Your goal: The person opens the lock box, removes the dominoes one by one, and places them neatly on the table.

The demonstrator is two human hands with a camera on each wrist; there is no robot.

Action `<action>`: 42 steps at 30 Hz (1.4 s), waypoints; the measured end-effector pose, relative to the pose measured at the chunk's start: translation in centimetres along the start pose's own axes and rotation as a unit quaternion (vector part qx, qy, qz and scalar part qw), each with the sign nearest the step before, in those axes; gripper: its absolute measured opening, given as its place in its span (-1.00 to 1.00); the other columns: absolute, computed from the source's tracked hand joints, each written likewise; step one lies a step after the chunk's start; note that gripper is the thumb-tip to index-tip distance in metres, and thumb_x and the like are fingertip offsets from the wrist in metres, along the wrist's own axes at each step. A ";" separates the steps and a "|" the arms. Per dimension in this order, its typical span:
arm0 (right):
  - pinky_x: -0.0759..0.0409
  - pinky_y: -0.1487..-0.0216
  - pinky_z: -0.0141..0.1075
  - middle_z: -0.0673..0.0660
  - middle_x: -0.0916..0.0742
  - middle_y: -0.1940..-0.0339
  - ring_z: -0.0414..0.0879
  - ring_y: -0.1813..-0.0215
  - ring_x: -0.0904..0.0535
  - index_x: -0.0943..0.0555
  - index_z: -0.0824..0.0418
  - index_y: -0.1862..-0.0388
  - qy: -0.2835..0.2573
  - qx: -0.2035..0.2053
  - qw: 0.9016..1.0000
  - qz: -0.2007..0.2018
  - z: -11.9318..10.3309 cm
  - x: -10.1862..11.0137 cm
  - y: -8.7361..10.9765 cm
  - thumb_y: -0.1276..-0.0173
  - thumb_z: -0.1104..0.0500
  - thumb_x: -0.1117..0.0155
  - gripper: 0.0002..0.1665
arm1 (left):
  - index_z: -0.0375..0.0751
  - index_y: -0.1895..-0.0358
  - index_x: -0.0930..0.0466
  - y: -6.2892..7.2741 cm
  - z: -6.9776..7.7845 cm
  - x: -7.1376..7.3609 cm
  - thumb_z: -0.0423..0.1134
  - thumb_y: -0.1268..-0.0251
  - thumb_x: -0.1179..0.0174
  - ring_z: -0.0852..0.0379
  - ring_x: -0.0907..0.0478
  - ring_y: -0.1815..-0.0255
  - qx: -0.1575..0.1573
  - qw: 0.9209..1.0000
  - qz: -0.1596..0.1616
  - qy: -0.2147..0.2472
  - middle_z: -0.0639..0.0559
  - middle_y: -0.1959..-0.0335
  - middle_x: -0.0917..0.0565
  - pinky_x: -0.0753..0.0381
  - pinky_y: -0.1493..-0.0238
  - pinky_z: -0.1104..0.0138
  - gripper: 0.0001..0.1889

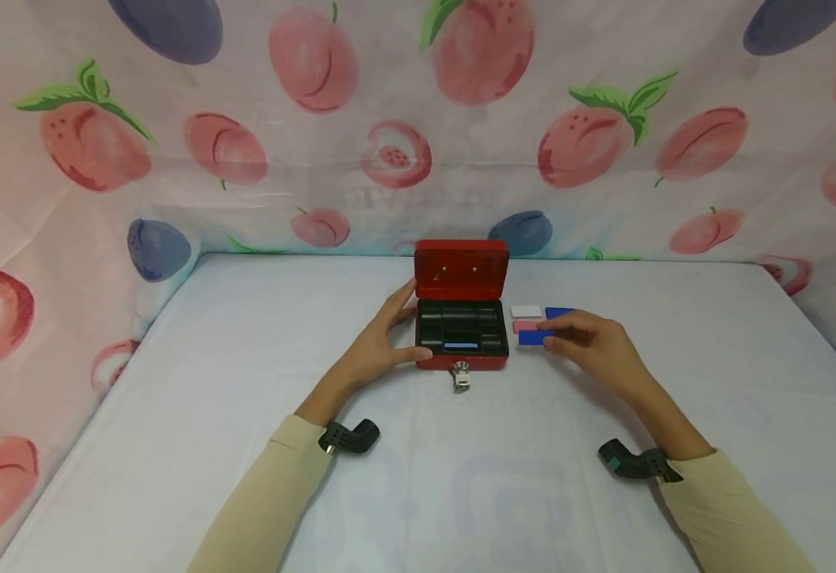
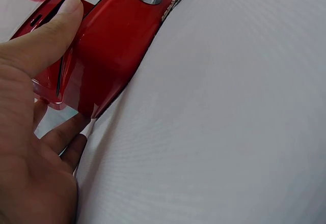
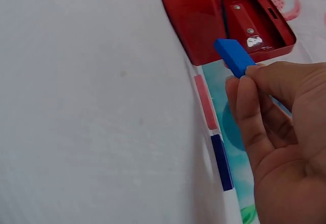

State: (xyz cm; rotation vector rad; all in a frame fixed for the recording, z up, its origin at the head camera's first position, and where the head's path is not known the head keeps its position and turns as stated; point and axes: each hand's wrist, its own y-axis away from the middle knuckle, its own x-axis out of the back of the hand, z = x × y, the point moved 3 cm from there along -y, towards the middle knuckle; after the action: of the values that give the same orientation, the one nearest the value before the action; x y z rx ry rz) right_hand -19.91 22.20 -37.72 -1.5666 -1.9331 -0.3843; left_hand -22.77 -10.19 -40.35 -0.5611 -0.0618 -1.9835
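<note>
A small red cash box (image 1: 462, 363) stands with its lid raised, a black compartment tray (image 1: 463, 316) inside. One light-blue block (image 1: 461, 345) lies in the tray's front middle compartment. My left hand (image 1: 376, 348) grips the box's left side, thumb over the front corner and fingers along the side wall. Right of the box, my right hand (image 1: 596, 350) pinches a blue rectangular block (image 3: 235, 57) between thumb and fingertips, raised off the table in the right wrist view. Beside it lie a white block (image 1: 526, 311), a pink block (image 3: 206, 102) and a dark blue block (image 3: 222, 162).
A lock with keys (image 1: 461, 376) hangs at the box's front. The table (image 1: 246, 358) has a white cloth. Behind it and on the left rises a fruit-printed cloth (image 1: 317, 183). Black wrist cameras sit on both forearms.
</note>
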 end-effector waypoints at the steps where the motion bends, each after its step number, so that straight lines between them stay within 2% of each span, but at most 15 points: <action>1: -0.54 0.13 -0.55 0.12 -0.65 0.08 -0.05 0.11 -0.59 -0.68 0.15 -0.02 0.003 -0.005 1.000 -0.003 0.1 -0.2 0.0 -0.32 0.17 -0.32 -0.71 | 0.20 -0.55 0.15 0.0 0.0 0.0 -0.24 -0.06 -0.44 -0.02 -0.21 -0.40 0.001 1.000 0.000 -0.001 0.15 -0.52 0.04 -0.07 -0.38 -0.09 0.08; 8: -0.53 0.12 -0.55 0.09 -0.63 0.06 -0.03 0.09 -0.57 -0.67 0.12 -0.05 0.009 -0.026 1.000 -0.012 1.1 -0.7 0.1 -0.33 0.19 -0.31 -0.69 | 0.27 -0.54 0.15 0.2 0.2 0.1 -0.20 -0.07 -0.44 0.03 -0.20 -0.40 0.015 1.000 0.000 -0.007 0.23 -0.52 0.04 -0.05 -0.39 -0.06 0.08; 15: -0.52 0.13 -0.56 0.17 -0.63 0.01 0.01 0.09 -0.56 -0.65 0.15 -0.04 -0.002 -0.039 0.999 -0.015 1.4 -0.9 0.1 -0.33 0.16 -0.30 -0.70 | 0.23 -0.54 0.15 0.1 0.2 0.1 -0.23 -0.06 -0.44 -0.01 -0.19 -0.41 0.010 1.000 0.000 0.000 0.19 -0.52 0.04 -0.04 -0.38 -0.09 0.08; 18: -0.52 0.13 -0.57 0.18 -0.63 0.02 0.00 0.11 -0.57 -0.65 0.16 -0.03 -0.004 -0.033 0.999 -0.014 1.5 -1.0 0.1 -0.33 0.15 -0.31 -0.70 | 0.28 -0.54 0.15 0.0 0.2 0.1 -0.20 -0.07 -0.44 0.04 -0.20 -0.41 0.013 1.000 0.000 -0.001 0.24 -0.51 0.03 -0.05 -0.39 -0.07 0.07; 24: -0.53 0.14 -0.56 0.16 -0.63 0.03 -0.03 0.13 -0.58 -0.64 0.15 -0.03 -0.007 -0.029 0.999 -0.012 1.5 -1.0 0.1 -0.32 0.16 -0.32 -0.69 | 0.25 -0.54 0.15 0.0 0.1 0.2 -0.21 -0.07 -0.43 0.00 -0.20 -0.40 0.007 1.000 -0.001 -0.001 0.22 -0.52 0.04 -0.05 -0.39 -0.06 0.07; 35: -0.52 0.13 -0.58 0.12 -0.64 0.13 -0.05 0.17 -0.56 -0.65 0.15 -0.01 -0.011 -0.014 1.000 -0.005 1.8 -0.9 0.1 -0.30 0.20 -0.34 -0.71 | 0.02 -0.55 0.17 -0.2 0.2 0.0 -0.34 -0.03 -0.44 -0.14 -0.20 -0.40 -0.004 1.000 0.000 0.010 0.00 -0.54 0.07 -0.04 -0.37 -0.14 0.10; 42: -0.54 0.16 -0.56 0.12 -0.64 0.14 -0.09 0.19 -0.56 -0.65 0.16 -0.01 -0.004 0.004 1.000 -0.007 1.9 -0.9 0.1 -0.26 0.26 -0.36 -0.68 | 0.18 -0.55 0.15 -0.1 0.1 0.0 -0.26 -0.06 -0.44 -0.03 -0.22 -0.40 0.008 1.000 0.000 -0.001 0.15 -0.52 0.03 -0.06 -0.39 -0.07 0.08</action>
State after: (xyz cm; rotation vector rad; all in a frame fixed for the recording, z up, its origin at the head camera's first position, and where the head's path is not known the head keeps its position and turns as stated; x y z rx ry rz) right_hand -20.25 22.63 -39.78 -1.5526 -1.9500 -0.3766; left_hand -22.83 -10.06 -40.20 -0.5516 -0.0790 -1.9802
